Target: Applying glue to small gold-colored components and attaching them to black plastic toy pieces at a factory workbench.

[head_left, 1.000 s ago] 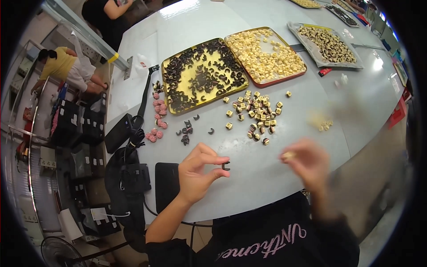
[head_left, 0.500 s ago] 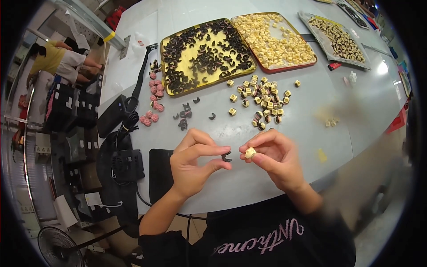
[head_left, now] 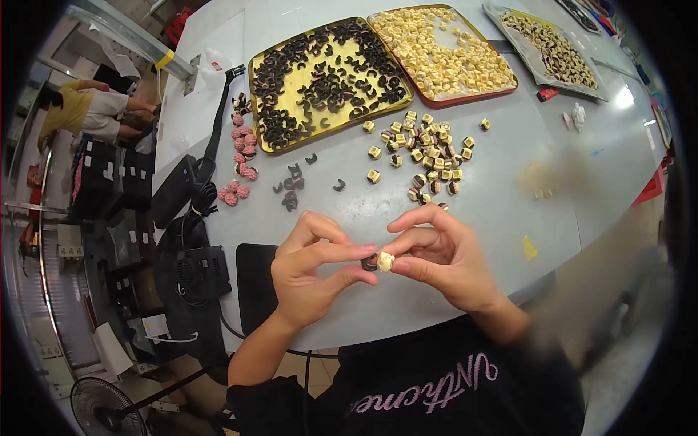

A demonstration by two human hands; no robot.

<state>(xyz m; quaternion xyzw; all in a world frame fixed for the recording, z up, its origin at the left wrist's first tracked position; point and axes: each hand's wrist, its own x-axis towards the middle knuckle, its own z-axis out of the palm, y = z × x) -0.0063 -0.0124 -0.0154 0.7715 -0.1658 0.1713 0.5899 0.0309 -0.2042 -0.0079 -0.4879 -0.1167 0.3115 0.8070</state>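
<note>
Between the thumb and forefinger of my left hand (head_left: 313,272) is a small black C-shaped piece (head_left: 369,262). My right hand (head_left: 447,261) pinches a small cream-coloured cube-like piece (head_left: 385,261) between thumb and finger. The two pieces meet in front of me, the cream one at the open side of the black one. Beyond my right hand lies a heap of cream cubes with dark bands (head_left: 436,152). Several loose black C-shaped pieces (head_left: 292,185) lie beyond my left hand.
At the back stand a yellow tray of black C-shaped pieces (head_left: 320,125), a red-rimmed tray of cream pieces (head_left: 494,93) and a lined tray of banded pieces (head_left: 600,93). Pink bumpy balls (head_left: 243,142) line the left, near a black power box (head_left: 174,190) with cables. A person (head_left: 76,109) is at far left.
My right hand has brought the cream piece leftward, up against the black C-shaped piece. My left hand has shifted slightly left, still pinching its piece.
</note>
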